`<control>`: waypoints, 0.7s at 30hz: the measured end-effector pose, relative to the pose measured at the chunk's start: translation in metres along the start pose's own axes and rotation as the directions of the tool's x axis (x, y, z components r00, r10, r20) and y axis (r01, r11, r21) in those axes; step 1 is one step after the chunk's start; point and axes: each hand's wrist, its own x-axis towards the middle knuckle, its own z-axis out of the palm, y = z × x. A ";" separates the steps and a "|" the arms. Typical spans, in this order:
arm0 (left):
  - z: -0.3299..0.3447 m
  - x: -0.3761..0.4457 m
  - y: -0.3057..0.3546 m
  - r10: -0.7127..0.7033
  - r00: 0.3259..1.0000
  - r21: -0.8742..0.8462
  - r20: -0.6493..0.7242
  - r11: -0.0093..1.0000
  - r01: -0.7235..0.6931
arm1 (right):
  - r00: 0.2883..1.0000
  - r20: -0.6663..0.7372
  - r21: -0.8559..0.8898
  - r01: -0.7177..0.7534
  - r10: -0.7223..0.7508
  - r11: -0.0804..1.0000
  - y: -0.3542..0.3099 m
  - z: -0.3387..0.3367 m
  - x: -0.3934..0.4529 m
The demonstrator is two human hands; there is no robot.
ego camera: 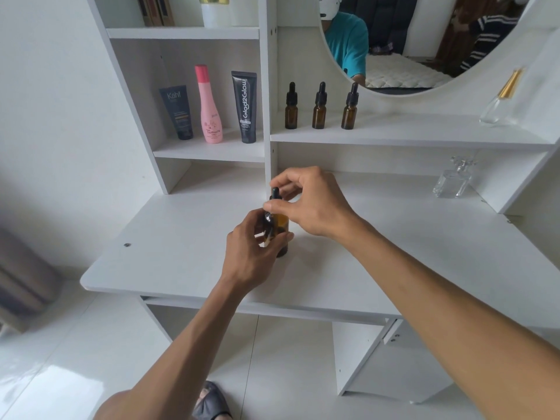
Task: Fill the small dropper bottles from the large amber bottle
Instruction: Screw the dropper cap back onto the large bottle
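The large amber bottle (282,237) stands on the white vanity table (394,253), partly hidden behind my fingers. My left hand (251,256) holds a small dropper bottle (268,226) just in front of it. My right hand (312,201) pinches that bottle's black dropper cap (275,195) from above. I cannot tell whether the cap is screwed on or lifted. Three more small amber dropper bottles (319,108) with black caps stand in a row on the shelf under the mirror.
On the left shelf stand a dark Kahf tube (177,112), a pink bottle (209,107) and a black tube (246,107). A clear glass perfume bottle (453,181) sits at the table's right; another (500,101) leans on the upper shelf. A round mirror (409,40) hangs above.
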 end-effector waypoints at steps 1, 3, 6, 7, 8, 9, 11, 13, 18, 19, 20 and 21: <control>0.000 0.000 0.000 0.002 1.000 0.006 0.001 1.000 -0.002 | 1.000 -0.002 -0.004 0.000 0.000 1.000 0.000 -0.001 0.000; 0.000 0.000 0.001 0.001 1.000 0.004 0.000 1.000 -0.001 | 0.999 0.038 0.011 0.000 0.000 1.000 0.001 -0.002 0.000; 0.000 0.000 0.001 0.001 1.000 0.005 0.000 1.000 -0.001 | 0.999 0.048 0.018 -0.001 0.000 1.000 0.002 -0.001 -0.001; 0.000 0.000 0.001 0.001 1.000 0.007 0.002 1.000 -0.001 | 1.000 0.019 0.010 -0.005 0.004 1.000 0.001 0.000 -0.001; 0.000 0.000 0.000 0.001 1.000 0.008 0.002 1.000 -0.001 | 1.000 -0.010 0.003 -0.007 0.007 1.000 0.001 0.000 -0.002; 0.000 0.000 0.000 0.000 1.000 0.007 0.002 1.000 0.000 | 1.000 -0.022 0.002 -0.009 0.010 1.000 0.001 0.000 -0.002; 0.000 0.000 0.000 -0.003 1.000 -0.002 0.006 1.000 0.003 | 1.000 0.006 0.009 -0.007 0.007 1.000 0.001 -0.001 -0.002; 0.000 0.000 0.000 -0.002 1.000 -0.008 0.006 1.000 0.002 | 0.999 0.050 0.015 0.003 -0.004 1.000 0.002 -0.001 -0.002; 0.000 0.001 -0.001 -0.007 1.000 0.002 0.011 1.000 0.007 | 1.000 -0.028 -0.001 -0.006 0.006 1.000 0.001 0.001 -0.003; 0.000 0.001 -0.001 -0.008 1.000 -0.001 0.011 1.000 0.008 | 1.000 -0.017 0.003 -0.005 0.005 1.000 0.002 0.001 -0.003; 0.001 0.001 0.000 -0.008 1.000 -0.005 0.011 1.000 0.008 | 1.000 0.008 0.012 -0.004 0.004 1.000 0.003 0.001 -0.003; 0.000 0.000 0.000 -0.006 1.000 -0.009 0.009 1.000 0.006 | 0.999 0.034 0.022 -0.001 0.000 1.000 0.003 0.001 -0.003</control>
